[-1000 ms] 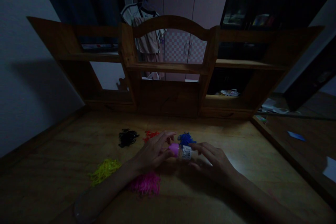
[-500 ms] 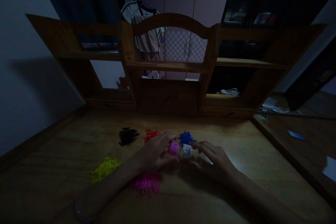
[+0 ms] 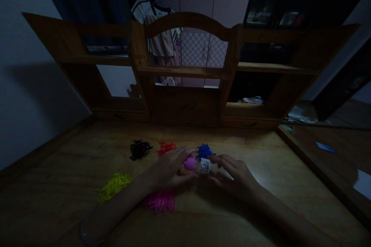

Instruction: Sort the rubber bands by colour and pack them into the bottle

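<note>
Between my two hands, a small clear bottle (image 3: 198,165) lies sideways just above the table, with a pink cap (image 3: 189,163) and a white barcode label (image 3: 205,166). My left hand (image 3: 174,168) curls its fingers and thumb around the cap end. At the label end, my right hand (image 3: 233,171) grips the bottle between fingers and thumb. Behind the bottle lies a pile of thin blue strands (image 3: 205,150). Red strands (image 3: 165,148) lie just beyond my left hand. Pink strands (image 3: 160,202) lie under my left wrist, partly hidden.
On the wooden table (image 3: 232,216) there are also piles of black strands (image 3: 140,149) and yellow strands (image 3: 115,186). A wooden shelf unit (image 3: 185,71) rises at the table's back edge. To the right, a blue card (image 3: 325,147) and white paper (image 3: 363,186) lie on another surface.
The pink cap has turned: its dark face-like markings showed before and now a plain side faces me. The whole view has shifted slightly. Both hands keep their hold.
</note>
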`<state>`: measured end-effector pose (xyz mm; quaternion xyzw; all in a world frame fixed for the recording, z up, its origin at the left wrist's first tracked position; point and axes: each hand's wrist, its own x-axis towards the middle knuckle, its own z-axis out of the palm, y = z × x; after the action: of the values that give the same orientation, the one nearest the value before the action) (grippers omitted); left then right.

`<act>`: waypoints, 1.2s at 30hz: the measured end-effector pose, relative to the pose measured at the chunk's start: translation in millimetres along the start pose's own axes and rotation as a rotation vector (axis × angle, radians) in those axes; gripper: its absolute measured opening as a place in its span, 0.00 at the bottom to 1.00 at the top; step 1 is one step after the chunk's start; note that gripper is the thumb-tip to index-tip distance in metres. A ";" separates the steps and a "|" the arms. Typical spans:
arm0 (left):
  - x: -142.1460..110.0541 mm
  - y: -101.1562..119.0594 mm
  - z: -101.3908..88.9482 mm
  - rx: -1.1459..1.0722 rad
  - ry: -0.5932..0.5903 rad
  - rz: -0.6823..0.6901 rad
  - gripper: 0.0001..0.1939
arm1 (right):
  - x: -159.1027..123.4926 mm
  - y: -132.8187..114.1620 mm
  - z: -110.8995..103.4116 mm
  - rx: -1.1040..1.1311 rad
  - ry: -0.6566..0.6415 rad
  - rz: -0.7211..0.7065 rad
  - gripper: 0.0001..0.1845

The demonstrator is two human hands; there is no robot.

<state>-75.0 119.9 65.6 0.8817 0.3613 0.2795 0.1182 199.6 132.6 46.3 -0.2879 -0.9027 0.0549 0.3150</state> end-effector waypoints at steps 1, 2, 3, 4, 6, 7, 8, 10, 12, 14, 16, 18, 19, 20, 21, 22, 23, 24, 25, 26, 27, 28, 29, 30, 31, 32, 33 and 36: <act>0.4 0.9 0.5 0.013 -0.007 0.016 0.28 | -0.1 0.4 -0.2 0.004 0.000 0.012 0.25; 0.7 1.5 1.2 0.025 -0.018 0.031 0.25 | -0.1 0.6 -0.4 0.009 0.002 0.019 0.25; 0.8 1.6 1.8 0.033 -0.028 0.045 0.23 | -0.2 0.8 -0.6 0.014 0.007 0.020 0.25; 0.9 1.2 2.4 0.041 -0.039 0.053 0.22 | -0.2 0.9 -0.7 0.018 0.016 0.013 0.25; 0.6 -0.3 2.9 0.061 -0.053 0.048 0.22 | -0.1 0.9 -0.6 0.027 0.031 -0.008 0.25; 0.3 -1.2 3.0 0.073 -0.055 0.045 0.23 | 0.1 0.9 -0.5 0.029 0.036 -0.014 0.25; 0.1 -2.0 3.1 0.082 -0.057 0.042 0.23 | 0.3 0.9 -0.4 0.028 0.038 -0.016 0.25; -0.4 -3.2 3.2 0.083 -0.060 0.031 0.22 | 0.4 1.2 0.1 0.022 0.033 -0.009 0.25; -0.6 -3.7 3.5 0.076 -0.058 0.024 0.21 | 0.2 1.8 0.6 0.017 0.039 -0.006 0.25; -0.3 -3.5 3.9 0.077 -0.055 0.020 0.20 | -0.2 2.6 1.0 0.022 0.047 -0.010 0.26; 0.3 -2.7 3.8 0.079 -0.055 0.015 0.19 | -0.8 3.2 1.3 0.026 0.034 -0.003 0.26; 0.8 -1.3 3.3 0.076 -0.062 0.006 0.20 | -1.4 3.3 1.6 0.021 0.012 0.013 0.25; 0.9 -0.5 2.9 0.074 -0.064 -0.002 0.20 | -1.7 3.2 1.8 0.017 0.005 0.021 0.25; 0.8 0.3 2.6 0.069 -0.066 -0.011 0.21 | -2.0 3.1 2.0 0.013 0.002 0.026 0.25; 0.6 1.0 2.3 0.065 -0.065 -0.021 0.21 | -2.2 3.0 2.3 0.012 0.003 0.028 0.25; 0.3 1.4 2.1 0.062 -0.061 -0.032 0.21 | -2.5 2.9 2.5 0.013 0.006 0.026 0.25; 0.0 1.5 2.0 0.058 -0.054 -0.045 0.20 | -2.7 2.9 2.7 0.014 0.007 0.025 0.25; -0.2 1.3 2.0 0.053 -0.046 -0.058 0.19 | -2.8 3.1 2.8 0.015 0.008 0.024 0.25; -0.4 0.7 2.0 0.047 -0.040 -0.073 0.19 | -2.9 3.5 2.7 0.016 0.011 0.022 0.25; -0.3 -0.2 2.1 0.043 -0.035 -0.089 0.18 | -2.9 4.2 2.3 0.018 0.014 0.020 0.25; -0.1 -1.4 2.1 0.041 -0.027 -0.105 0.18 | -2.7 5.2 1.8 0.018 0.015 0.021 0.25; 0.2 -2.7 2.3 0.037 -0.016 -0.121 0.18 | -2.5 6.6 0.9 0.015 0.017 0.027 0.25; 0.6 -4.2 2.5 0.032 -0.001 -0.135 0.19 | -2.3 8.5 -0.3 0.010 0.016 0.036 0.25; 1.1 -5.7 2.8 0.025 0.013 -0.146 0.20 | -2.0 10.8 -1.9 0.008 0.016 0.048 0.25; 1.4 -7.2 3.4 0.017 0.025 -0.155 0.20 | -1.7 13.6 -4.0 0.008 0.016 0.066 0.25; 1.7 -8.5 4.1 0.008 0.035 -0.164 0.20 | -1.5 17.0 -6.5 0.013 0.020 0.084 0.25; 1.9 -9.7 5.0 0.000 0.043 -0.173 0.20 | -1.4 21.1 -9.6 0.023 0.028 0.101 0.24; 2.5 -12.7 8.1 -0.013 0.065 -0.217 0.20 | -1.8 37.1 -21.8 0.064 0.052 0.180 0.23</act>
<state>-76.1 130.7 54.8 0.8270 0.4565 0.2958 0.1417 231.8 160.6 52.3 -0.3592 -0.8625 0.1042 0.3410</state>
